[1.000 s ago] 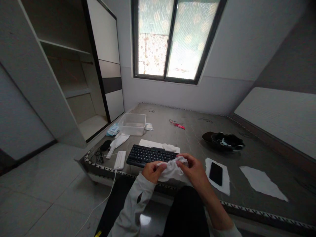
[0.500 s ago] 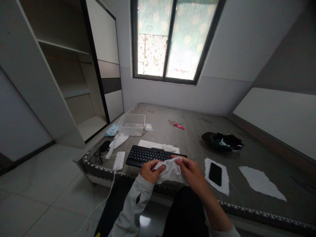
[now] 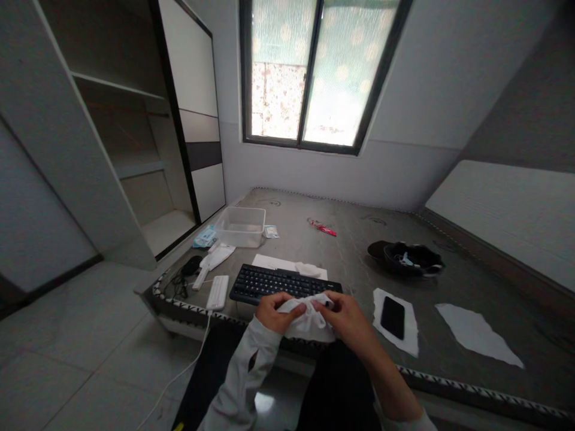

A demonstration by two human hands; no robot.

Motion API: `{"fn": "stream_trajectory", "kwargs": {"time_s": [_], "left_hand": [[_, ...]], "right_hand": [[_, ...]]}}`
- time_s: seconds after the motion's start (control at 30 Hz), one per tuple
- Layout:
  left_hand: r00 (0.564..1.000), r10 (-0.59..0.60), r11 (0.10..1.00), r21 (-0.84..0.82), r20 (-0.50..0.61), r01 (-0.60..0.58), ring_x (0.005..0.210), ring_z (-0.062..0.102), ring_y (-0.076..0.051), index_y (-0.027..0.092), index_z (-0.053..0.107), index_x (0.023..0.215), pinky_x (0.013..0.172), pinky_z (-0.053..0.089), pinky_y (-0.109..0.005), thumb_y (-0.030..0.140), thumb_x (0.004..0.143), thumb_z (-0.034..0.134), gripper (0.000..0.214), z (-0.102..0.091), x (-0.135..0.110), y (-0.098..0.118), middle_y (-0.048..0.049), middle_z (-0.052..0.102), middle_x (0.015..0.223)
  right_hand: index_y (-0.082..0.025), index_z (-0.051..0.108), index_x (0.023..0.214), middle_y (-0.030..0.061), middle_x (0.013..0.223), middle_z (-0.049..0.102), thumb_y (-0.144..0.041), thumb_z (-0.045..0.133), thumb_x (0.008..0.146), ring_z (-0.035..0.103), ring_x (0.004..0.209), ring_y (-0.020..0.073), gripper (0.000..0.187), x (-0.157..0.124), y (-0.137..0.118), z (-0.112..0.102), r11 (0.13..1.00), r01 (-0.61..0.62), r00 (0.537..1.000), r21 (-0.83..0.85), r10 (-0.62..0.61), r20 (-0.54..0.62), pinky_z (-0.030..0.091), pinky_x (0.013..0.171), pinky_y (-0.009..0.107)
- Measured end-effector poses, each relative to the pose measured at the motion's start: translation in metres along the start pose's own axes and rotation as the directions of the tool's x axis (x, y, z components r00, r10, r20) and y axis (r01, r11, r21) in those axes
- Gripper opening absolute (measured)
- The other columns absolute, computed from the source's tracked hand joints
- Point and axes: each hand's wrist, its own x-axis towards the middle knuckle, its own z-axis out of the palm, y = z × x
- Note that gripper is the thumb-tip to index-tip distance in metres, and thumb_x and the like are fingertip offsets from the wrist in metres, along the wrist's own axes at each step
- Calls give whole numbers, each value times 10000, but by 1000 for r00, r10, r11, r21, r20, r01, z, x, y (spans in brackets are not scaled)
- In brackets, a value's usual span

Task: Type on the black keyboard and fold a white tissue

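The left hand is gripping one side of a crumpled white cloth, and the right hand is pinching the other, thumbs uppermost. The cloth is hanging over the near edge of the bed; holding it from both sides is apparently keeping the limp material under control. Whether it is wrapping anything, I cannot tell. Just beyond, a keyboard is lying on the bed. To the right, a phone is resting on a white sheet, presumably for protection. To the left, a power strip is sitting near the edge, probably letting its cord reach downward. Farther back, a clear box is standing upright, its contents indistinct. An upturned cap is holding a pale-blue item, possibly a mask.
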Motion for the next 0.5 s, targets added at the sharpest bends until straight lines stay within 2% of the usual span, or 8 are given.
{"fn": "stream_trajectory", "kwargs": {"time_s": [0.17, 0.27, 0.37, 0.5], "left_hand": [[999, 2, 994, -111, -33, -6, 614, 593, -158, 124, 776, 759, 592, 444, -246, 606, 732, 689, 490, -3, 1, -4, -39, 716, 670], [1000, -19, 976, -216, 18, 23, 685, 649, -201, 130, 799, 800, 672, 496, -273, 716, 733, 638, 612, -4, 1, -2, -57, 755, 718], [997, -31, 959, -278, 66, 48, 739, 672, -221, 136, 812, 835, 713, 513, -280, 750, 700, 649, 650, -4, 1, 0, -53, 766, 734], [997, -50, 951, -301, 61, 66, 754, 670, -212, 142, 822, 854, 730, 512, -283, 720, 657, 717, 619, -4, 0, 1, -52, 779, 772]], "right_hand": [[-162, 679, 756, 11, 685, 649, -617, 637, 814, 573, 666, 176, 461, 4, 10, -2, 995, 15, 998, 94, -21, 67, 418, 597, 251], [-172, 709, 821, 27, 733, 677, -655, 610, 820, 596, 717, 194, 493, 6, 17, -3, 992, 8, 999, 122, -4, -37, 428, 612, 255], [-178, 735, 944, 46, 805, 708, -655, 632, 806, 620, 776, 213, 507, 6, 17, -4, 986, 26, 992, 164, -5, -129, 444, 635, 262], [-172, 747, 962, 46, 766, 711, -614, 723, 746, 617, 688, 200, 493, 4, 10, -6, 983, 14, 990, 182, 12, -141, 446, 590, 267]]}}
